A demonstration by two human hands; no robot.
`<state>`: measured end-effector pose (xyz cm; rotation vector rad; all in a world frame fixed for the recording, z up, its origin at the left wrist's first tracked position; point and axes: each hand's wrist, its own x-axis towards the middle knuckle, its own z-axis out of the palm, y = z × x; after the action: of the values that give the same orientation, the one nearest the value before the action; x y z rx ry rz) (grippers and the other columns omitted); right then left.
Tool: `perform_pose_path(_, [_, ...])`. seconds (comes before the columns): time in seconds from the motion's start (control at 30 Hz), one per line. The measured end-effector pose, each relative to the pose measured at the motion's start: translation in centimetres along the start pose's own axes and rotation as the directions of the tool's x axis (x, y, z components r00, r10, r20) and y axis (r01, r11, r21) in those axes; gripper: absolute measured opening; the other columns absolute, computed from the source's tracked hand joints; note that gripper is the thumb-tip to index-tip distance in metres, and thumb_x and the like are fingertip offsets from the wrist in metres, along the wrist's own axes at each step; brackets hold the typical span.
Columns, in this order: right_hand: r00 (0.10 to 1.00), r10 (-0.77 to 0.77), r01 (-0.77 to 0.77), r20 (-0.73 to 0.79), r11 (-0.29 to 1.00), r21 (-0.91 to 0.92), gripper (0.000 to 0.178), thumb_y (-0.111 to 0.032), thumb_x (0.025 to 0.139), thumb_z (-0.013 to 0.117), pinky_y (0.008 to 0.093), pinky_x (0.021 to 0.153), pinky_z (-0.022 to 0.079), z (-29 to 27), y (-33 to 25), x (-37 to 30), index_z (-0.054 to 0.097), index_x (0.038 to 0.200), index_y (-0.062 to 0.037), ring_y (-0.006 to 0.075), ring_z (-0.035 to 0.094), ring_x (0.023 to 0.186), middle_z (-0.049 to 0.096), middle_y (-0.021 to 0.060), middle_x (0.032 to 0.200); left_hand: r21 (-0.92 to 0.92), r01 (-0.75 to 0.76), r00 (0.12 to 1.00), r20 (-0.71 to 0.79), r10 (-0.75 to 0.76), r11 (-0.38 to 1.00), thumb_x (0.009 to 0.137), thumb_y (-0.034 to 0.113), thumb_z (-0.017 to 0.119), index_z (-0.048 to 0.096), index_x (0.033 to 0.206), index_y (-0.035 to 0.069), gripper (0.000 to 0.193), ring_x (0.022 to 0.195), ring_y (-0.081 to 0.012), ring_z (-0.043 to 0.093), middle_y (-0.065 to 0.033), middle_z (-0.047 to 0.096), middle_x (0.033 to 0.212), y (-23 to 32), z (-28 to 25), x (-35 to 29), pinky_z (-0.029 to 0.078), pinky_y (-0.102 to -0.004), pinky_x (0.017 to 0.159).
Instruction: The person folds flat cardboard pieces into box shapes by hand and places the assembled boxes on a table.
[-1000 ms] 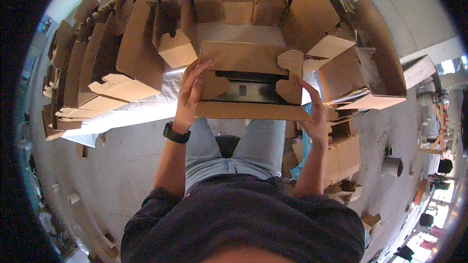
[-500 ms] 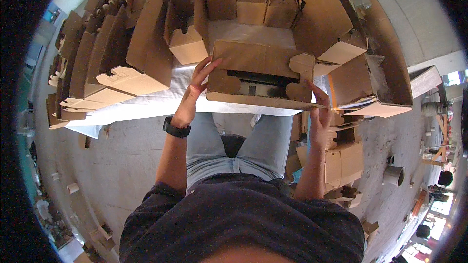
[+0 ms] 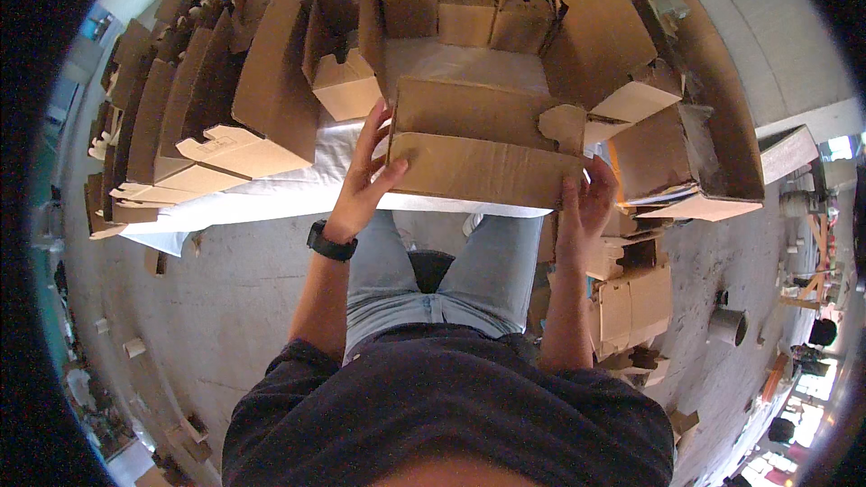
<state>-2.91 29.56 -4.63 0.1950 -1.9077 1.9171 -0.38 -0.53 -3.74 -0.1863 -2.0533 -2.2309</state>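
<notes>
Between my two hands is a long brown cardboard box (image 3: 487,167) at the near edge of the table. Its near wall faces me, the far wall rises behind it, and a notched end flap shows at the right. What lies inside is hidden by the near wall. My left hand (image 3: 368,167) grips the left end, thumb on the near wall and fingers round the side; a black watch (image 3: 331,242) is on that wrist. At the right end my right hand (image 3: 591,203) holds the box, thumb in front and fingers behind.
Several open cardboard boxes stand in rows at the left (image 3: 271,99), along the back (image 3: 465,13) and at the right (image 3: 622,45) on a white-covered table (image 3: 244,198). More cardboard boxes (image 3: 636,307) are stacked on the floor at my right, near a grey cylinder (image 3: 728,326).
The box has tilted so its near wall now faces me and covers the dark thing seen inside before. Both thumbs have come onto the near wall.
</notes>
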Motion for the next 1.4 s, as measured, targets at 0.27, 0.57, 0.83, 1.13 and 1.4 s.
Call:
perform_pose_path(0.27, [0.988,0.146,-0.154,0.057,0.97,0.189,0.061,-0.006,0.083,0.057,0.0404,0.107,0.034,1.3,-0.9,0.5,0.037,0.14,-0.0088,0.0255,0.031,0.136,0.032,0.0094,0.149,0.413,-0.267,0.925,0.363,0.112,0.871,0.059,0.038,0.088,-0.002,0.151,0.015,0.131,0.144,-0.031,0.005,-0.0152,0.001,0.157,0.6,-3.8,1.1,0.017,-0.0458,0.114])
perform_pose_path(0.57, [0.984,0.167,-0.178,0.065,0.954,0.242,0.022,-0.008,0.085,0.05,0.0364,0.097,0.043,-1.5,3.4,0.5,0.067,0.097,-0.0021,0.026,0.052,0.115,0.053,0.0143,0.128,0.411,-0.643,0.713,0.628,0.31,0.646,0.045,0.05,0.089,0.044,0.138,0.03,0.105,0.143,-0.039,0.001,-0.0193,-0.005,0.155,1.9,-4.4,5.7,0.016,-0.052,0.114])
perform_pose_path(0.83, [0.995,0.091,-0.1,0.043,0.947,0.304,0.026,-0.022,0.086,0.053,0.0409,0.096,0.043,-2.3,3.6,0.7,0.066,0.097,-0.0019,0.0262,0.054,0.111,0.06,0.0127,0.114,0.279,-0.744,0.601,0.677,0.425,0.607,0.05,0.066,0.08,0.048,0.132,0.03,0.095,0.14,-0.0433,0.008,-0.02,0.003,0.154,2.5,-2.9,7.1,0.018,-0.0585,0.11])
perform_pose_path(1.13, [0.984,0.032,-0.103,0.175,0.903,0.418,0.024,-0.019,0.091,0.047,0.0398,0.096,0.045,-3.3,4.6,0.3,0.063,0.101,-0.0039,0.0268,0.053,0.116,0.056,0.0149,0.125,0.284,-0.744,0.602,0.678,0.422,0.604,0.054,0.06,0.082,0.048,0.13,0.03,0.089,0.139,-0.0441,0.012,-0.0193,0.01,0.152,2.9,-2.4,6.4,0.021,-0.0608,0.108])
perform_pose_path(1.4, [0.981,0.001,-0.069,0.196,0.937,0.342,0.045,-0.027,0.093,0.046,0.0424,0.107,0.033,-0.6,-0.2,2.4,0.049,0.129,-0.0002,0.0283,0.043,0.127,0.044,0.0156,0.139,0.348,-0.65,0.738,0.504,0.449,0.676,0.054,0.033,0.089,0.052,0.125,0.024,0.08,0.139,-0.0389,0.018,-0.0154,0.019,0.15,2.2,-2.0,3.9,0.025,-0.056,0.11])
